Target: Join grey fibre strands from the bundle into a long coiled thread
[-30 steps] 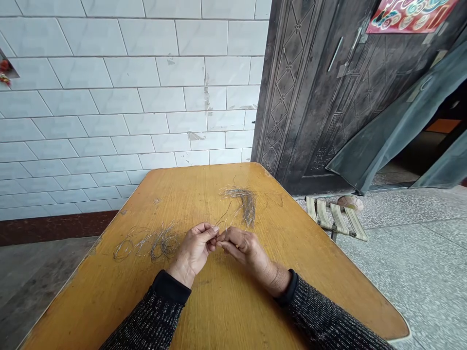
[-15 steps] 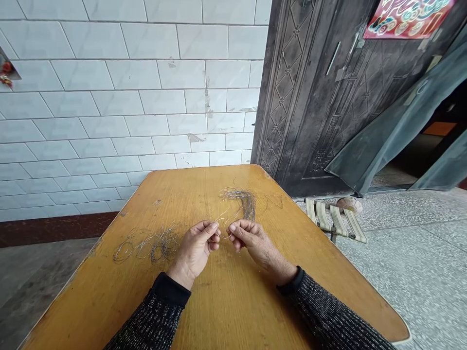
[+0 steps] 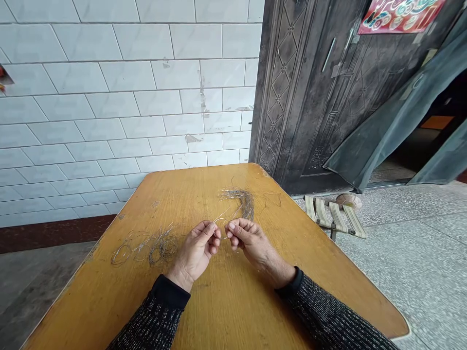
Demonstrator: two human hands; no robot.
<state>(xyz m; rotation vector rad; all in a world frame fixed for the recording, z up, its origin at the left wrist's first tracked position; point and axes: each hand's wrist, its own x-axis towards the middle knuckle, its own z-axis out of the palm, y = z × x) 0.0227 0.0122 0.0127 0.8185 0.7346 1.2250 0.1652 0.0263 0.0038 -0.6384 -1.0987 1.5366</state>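
Between my two hands is a thin wire point(image 3: 224, 218) bent into a small loop, with loose ends reaching toward the back of the table. My left hand point(image 3: 199, 248) pinches the loop's left side between thumb and fingers. On its right side my right hand point(image 3: 251, 243) pinches the same wire. Several coiled wire loops point(image 3: 162, 247) lie in a tangle on the table, left of my left hand. Just beyond my right hand rests a bent bundle of thin wires point(image 3: 246, 203). The fingertips partly hide where the wire is gripped.
The wooden table point(image 3: 226, 311) runs up to a white tiled wall point(image 3: 146, 116). A dark carved door point(image 3: 302, 97) stands at the back right, beside a grey-green curtain point(image 3: 386, 116). A folding stool point(image 3: 333, 216) with striped straps is on the floor right of the table.
The camera view has shifted slightly. My hands keep their pinch on the wire loop, and the gap between them has narrowed a little.
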